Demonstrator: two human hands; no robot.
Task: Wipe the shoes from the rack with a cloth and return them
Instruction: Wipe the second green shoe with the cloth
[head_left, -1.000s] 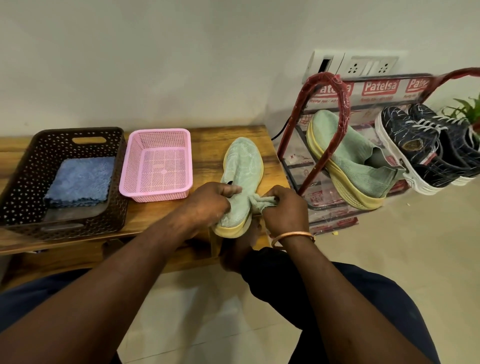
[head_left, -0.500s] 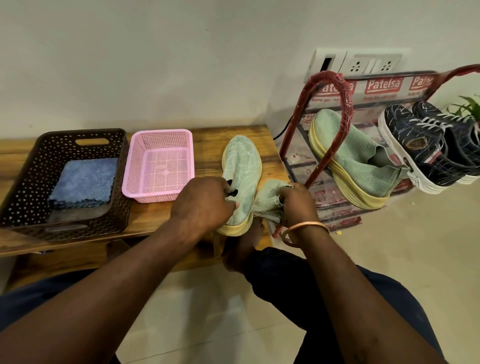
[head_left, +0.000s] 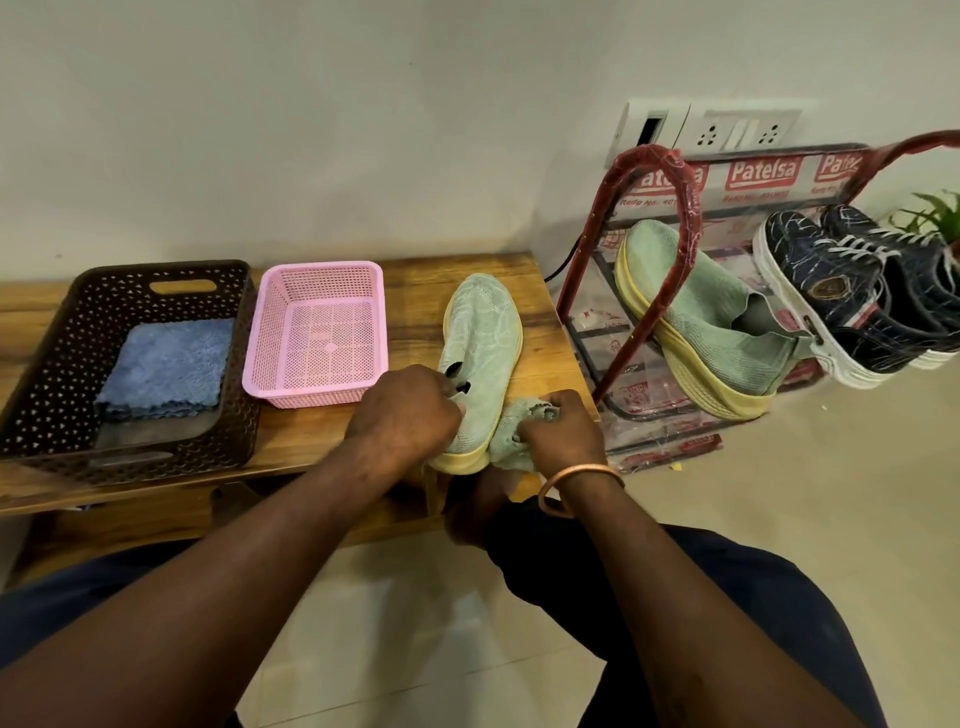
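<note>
Green knit shoe (head_left: 483, 332) is lying on worktop (head_left: 415, 280) just right of pink basket (head_left: 317, 332), heel poking nearer than basket's front. L hand (head_left: 410, 410) is gripping its collar, fingers curled. R hand (head_left: 558, 431) is pinching bunched green cloth (head_left: 511, 434) against heel side. Risk: if L grip is slackening while R is rubbing hard, shoe prob. is sliding off worktop onto floor.

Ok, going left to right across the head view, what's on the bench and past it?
Brown basket → pink basket → green shoe on the bench → second green shoe → dark blue sneakers → plant.
</note>
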